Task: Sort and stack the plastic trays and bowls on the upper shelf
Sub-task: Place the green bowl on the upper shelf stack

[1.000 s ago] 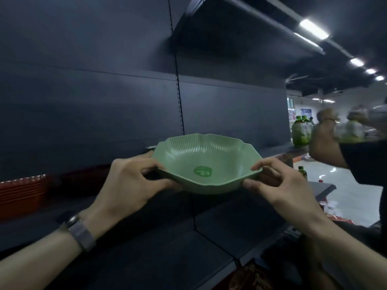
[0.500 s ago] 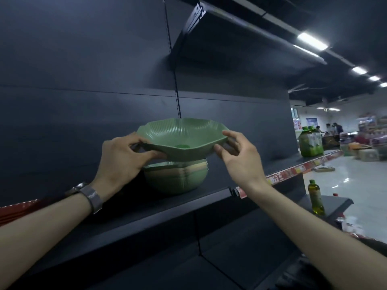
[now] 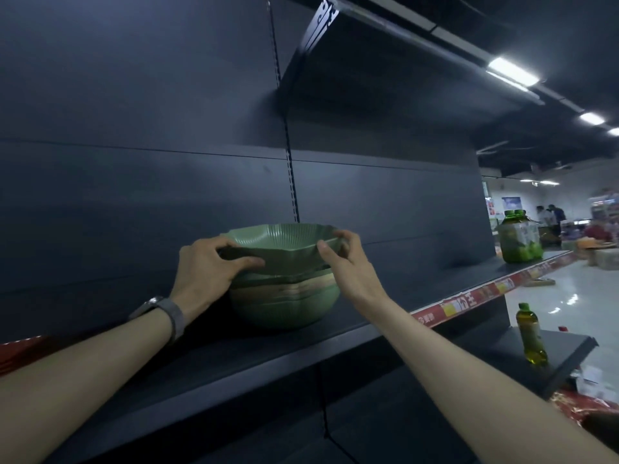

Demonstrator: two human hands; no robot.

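A green ribbed plastic bowl (image 3: 284, 247) sits low on top of a stack of green and tan bowls (image 3: 284, 299) on the dark upper shelf (image 3: 234, 366). My left hand (image 3: 209, 266) grips the top bowl's left rim, thumb stretched along its side. My right hand (image 3: 345, 259) pinches the right rim between thumb and fingers. Whether the bowl is fully nested in the stack I cannot tell.
Red trays (image 3: 20, 354) show at the far left edge of the shelf. Large green bottles (image 3: 519, 241) stand at the shelf's right end. A small bottle (image 3: 531, 334) stands on a lower shelf at right. Another shelf (image 3: 385, 61) hangs overhead. People stand far off.
Both hands have carried the green bowl up and lowered it onto the stack on the shelf. The gap between bowl and stack has closed.
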